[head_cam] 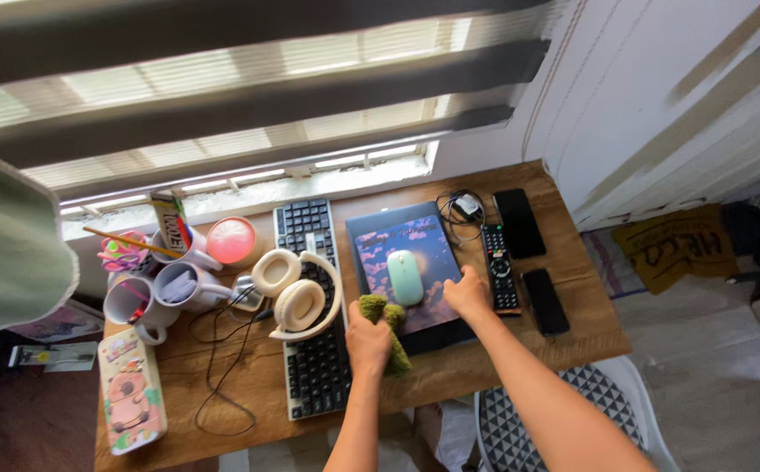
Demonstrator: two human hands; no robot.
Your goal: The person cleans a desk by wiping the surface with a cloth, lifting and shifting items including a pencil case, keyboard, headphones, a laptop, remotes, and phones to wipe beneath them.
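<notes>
My left hand (368, 339) grips a green cloth (392, 325) on the wooden desk (572, 323), at the near left corner of a mouse pad (415, 247) with a sky pattern. My right hand (467, 294) rests flat on the pad's right edge, fingers spread. A pale green mouse (405, 276) sits on the pad between my hands. The pad lies on a dark closed laptop (365, 227). A black keyboard (312, 350) lies just left of my left hand, with cream headphones (297, 293) on top of it.
A black remote (500, 267), two dark phones (520, 222) (545, 301) and a coiled cable (460, 211) lie to the right. Mugs (190, 285), a pen cup (124, 255), a pink round tin (232, 240) and a pink pencil case (130, 391) crowd the left. A patterned chair (520, 428) stands below the desk.
</notes>
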